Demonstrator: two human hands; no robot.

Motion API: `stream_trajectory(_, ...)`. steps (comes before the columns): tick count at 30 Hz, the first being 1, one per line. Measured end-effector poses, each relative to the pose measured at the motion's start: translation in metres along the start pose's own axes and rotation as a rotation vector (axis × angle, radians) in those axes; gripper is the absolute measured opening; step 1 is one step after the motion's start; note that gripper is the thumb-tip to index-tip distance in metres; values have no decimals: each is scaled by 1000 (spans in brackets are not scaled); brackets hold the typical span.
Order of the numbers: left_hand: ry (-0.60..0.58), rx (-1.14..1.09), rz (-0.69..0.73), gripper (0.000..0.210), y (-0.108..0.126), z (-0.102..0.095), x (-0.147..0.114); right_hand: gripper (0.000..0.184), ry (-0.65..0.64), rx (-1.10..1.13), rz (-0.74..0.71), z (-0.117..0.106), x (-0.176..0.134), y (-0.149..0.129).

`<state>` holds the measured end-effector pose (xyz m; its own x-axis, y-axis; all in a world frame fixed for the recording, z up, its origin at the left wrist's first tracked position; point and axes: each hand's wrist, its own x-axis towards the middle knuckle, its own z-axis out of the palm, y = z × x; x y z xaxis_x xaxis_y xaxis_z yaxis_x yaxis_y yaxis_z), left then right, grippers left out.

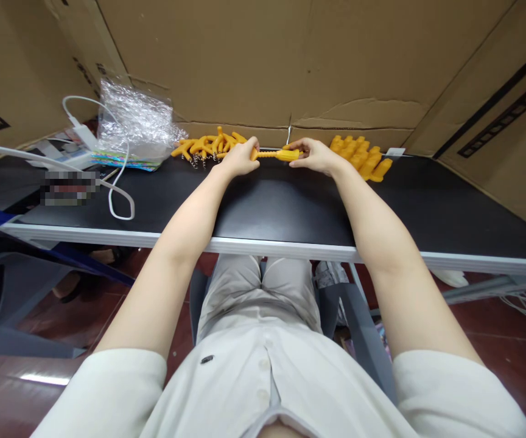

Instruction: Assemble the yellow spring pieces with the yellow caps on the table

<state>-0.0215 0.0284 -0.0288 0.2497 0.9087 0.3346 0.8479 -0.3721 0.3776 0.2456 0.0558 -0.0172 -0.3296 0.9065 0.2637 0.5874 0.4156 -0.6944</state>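
My left hand (241, 157) is closed around the left end of a yellow piece with a thin, ridged shaft (267, 154). At its right end, my right hand (315, 156) pinches a wider, fluted yellow sleeve (287, 156) between thumb and fingers. Shaft and sleeve lie in one line, level above the far part of the table; whether they are joined I cannot tell. Beside my left hand lies a pile of yellow-handled corkscrews (212, 143) with metal spirals showing. Just right of my right hand, several yellow sleeves (361, 157) lie in rows.
A black table (285, 210) with a pale metal front edge runs across. Cardboard walls (254, 67) stand behind it and at the sides. On the left are a clear plastic bag (135, 121), colourful packets (126, 162) and a looped white cable (121, 214).
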Motion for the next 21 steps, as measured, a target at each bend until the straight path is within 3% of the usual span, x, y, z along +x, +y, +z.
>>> stream_trajectory(4, 13, -38, 14, 47, -4, 0, 1, 47, 37, 184, 58, -5, -7, -6)
stream_trajectory(9, 59, -37, 87, 39, -5, -1, -1, 39, -34, 331, 149, -6, -17, -17)
stream_trajectory(18, 59, -5, 85, 34, -1, 1, 1, 72, -98, 272, 404, -4, -20, -34)
stream_trajectory(21, 40, -3, 59, 38, -2, 0, 1, 57, -143, 323, 390, -8, -25, -38)
